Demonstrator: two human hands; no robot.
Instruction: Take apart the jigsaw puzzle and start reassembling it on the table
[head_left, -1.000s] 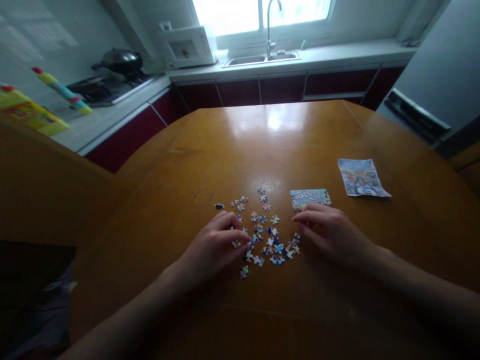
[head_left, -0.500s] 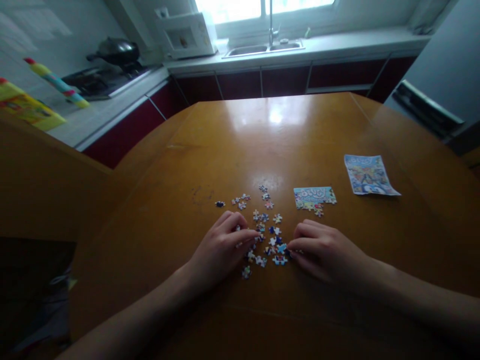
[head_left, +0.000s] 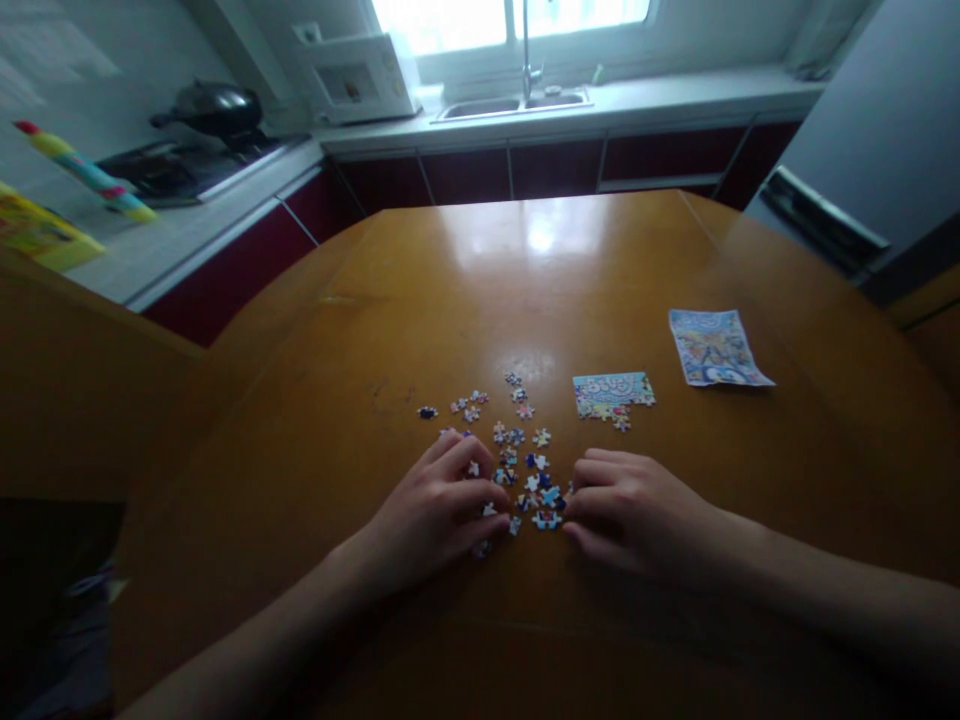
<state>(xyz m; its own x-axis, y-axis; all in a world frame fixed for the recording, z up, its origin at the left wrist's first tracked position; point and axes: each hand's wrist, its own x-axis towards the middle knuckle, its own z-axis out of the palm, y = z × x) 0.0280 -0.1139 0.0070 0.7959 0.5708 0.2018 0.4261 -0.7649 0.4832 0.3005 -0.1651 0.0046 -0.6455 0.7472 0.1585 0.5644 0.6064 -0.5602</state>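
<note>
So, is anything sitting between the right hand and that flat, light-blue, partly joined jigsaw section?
Nothing visible: only a strip of glossy brown wooden table separates the bare right hand from the jigsaw section. Small multicoloured loose pieces lie left of this strip.

The left hand (head_left: 442, 497) is lower left of the frame's centre, fingers (head_left: 476, 496) curled; the right hand (head_left: 634, 505), lower right, is also bent inward.

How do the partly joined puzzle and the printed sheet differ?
The partly joined puzzle has a knobbly, stepped lower edge; the printed sheet has smooth edges. The puzzle looks smaller than the sheet. The puzzle lies nearer the right hand; the sheet lies farther away. Both show colourful print with light blue.
</note>
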